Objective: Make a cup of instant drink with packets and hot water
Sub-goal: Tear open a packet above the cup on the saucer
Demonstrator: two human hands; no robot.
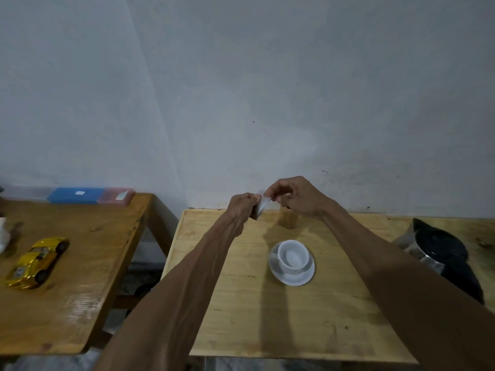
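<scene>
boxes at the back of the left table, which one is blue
The blue box sits in the middle of the row on the left table, with the pink box right of it and a clear, colourless box on its left.

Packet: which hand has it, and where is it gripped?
Both. The left hand and right hand pinch the small packet at its top edge, above the table.

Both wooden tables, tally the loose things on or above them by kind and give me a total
White ceramic cup: 1
White saucer: 1
Small pale packet pinched by left hand and right hand: 1
Black-lidded steel kettle: 1
Yellow toy car: 1
Plastic boxes, blue and pink: 2
Total: 7
</scene>
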